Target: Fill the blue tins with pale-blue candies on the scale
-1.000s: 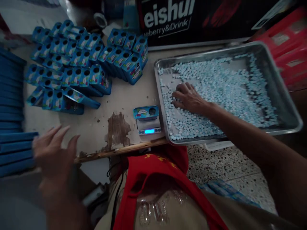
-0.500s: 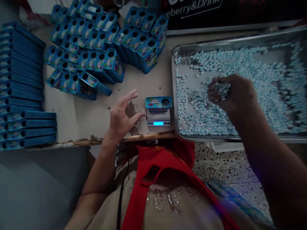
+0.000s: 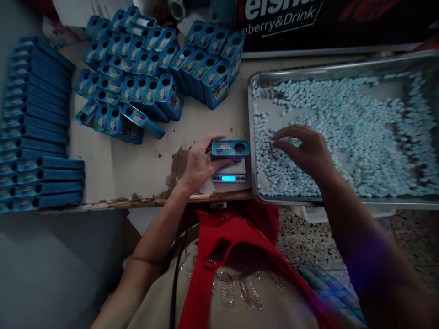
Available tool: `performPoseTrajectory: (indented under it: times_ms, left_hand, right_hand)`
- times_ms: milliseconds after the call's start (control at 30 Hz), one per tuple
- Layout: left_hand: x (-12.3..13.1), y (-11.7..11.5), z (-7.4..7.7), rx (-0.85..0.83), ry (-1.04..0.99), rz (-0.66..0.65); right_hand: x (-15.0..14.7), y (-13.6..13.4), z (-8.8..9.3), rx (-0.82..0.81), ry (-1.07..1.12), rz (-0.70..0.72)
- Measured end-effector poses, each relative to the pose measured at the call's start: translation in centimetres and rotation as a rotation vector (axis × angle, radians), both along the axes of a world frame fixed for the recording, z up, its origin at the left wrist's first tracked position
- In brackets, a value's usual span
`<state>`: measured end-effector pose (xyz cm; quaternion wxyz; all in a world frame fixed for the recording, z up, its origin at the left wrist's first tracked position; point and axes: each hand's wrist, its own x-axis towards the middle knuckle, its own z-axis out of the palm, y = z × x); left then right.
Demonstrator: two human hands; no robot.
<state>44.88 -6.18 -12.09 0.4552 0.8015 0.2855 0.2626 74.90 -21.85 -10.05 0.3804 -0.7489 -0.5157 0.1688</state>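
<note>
On the small digital scale (image 3: 229,178), with its lit blue display, stands a blue candy box (image 3: 228,148) with a round hole in its top. My left hand (image 3: 200,164) is closed around the left end of this box, thumb in front and fingers behind. My right hand (image 3: 305,148) is over the left part of a metal tray (image 3: 251,137), its thumb and forefinger pinched together on what looks like one small candy (image 3: 273,139). Pale blue and white candies (image 3: 363,123) lie spread under and around it.
Several upright blue boxes with holes on top (image 3: 140,87) crowd the back left of the table. A long row of blue boxes lying flat (image 3: 41,137) fills the far left. The table's worn wooden edge (image 3: 137,201) runs along the front. A black sign (image 3: 302,27) stands behind.
My left hand has moved right and closed on the box on the scale. My right hand has let go of its handful of candies and moved left into a pinch.
</note>
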Motion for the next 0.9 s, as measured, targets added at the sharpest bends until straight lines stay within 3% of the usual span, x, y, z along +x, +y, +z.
performPoseTrajectory:
  times_ms: [67,167,300,400,567,667,733,800,900]
  left_hand:
    - [0.9,0.0,0.4,-0.014,-0.036,-0.016]
    - [2.4,-0.1,2.4,0.251,-0.037,-0.083]
    - [4.4,-0.1,4.4,0.622,0.022,-0.084]
    - [5.4,0.2,3.4,0.679,0.044,-0.05]
    - [5.5,0.5,1.5,0.67,0.056,-0.034]
    - [5.5,0.4,1.7,0.613,-0.006,-0.029]
    - [5.5,0.3,1.9,0.477,-0.08,0.0]
    - [5.1,0.4,2.1,0.236,-0.15,0.079]
    - [2.9,1.1,2.2,-0.126,-0.243,0.221]
  right_hand:
    - [-0.8,0.1,0.3,0.035,0.154,-0.08]
    - [-2.5,0.4,0.5,0.053,0.602,-0.188]
    - [-5.0,1.0,1.0,-0.017,1.125,-0.071]
    - [-6.2,1.1,1.8,0.043,1.238,-0.027]
    - [-6.5,0.6,2.5,0.105,1.366,-0.076]
    - [-6.1,0.6,2.1,0.099,1.314,-0.08]
    - [-5.7,0.5,1.8,0.094,1.171,-0.076]
    - [-4.8,0.1,1.6,0.052,0.81,-0.092]
    - [-2.6,-1.5,0.8,-0.073,0.0,-0.161]
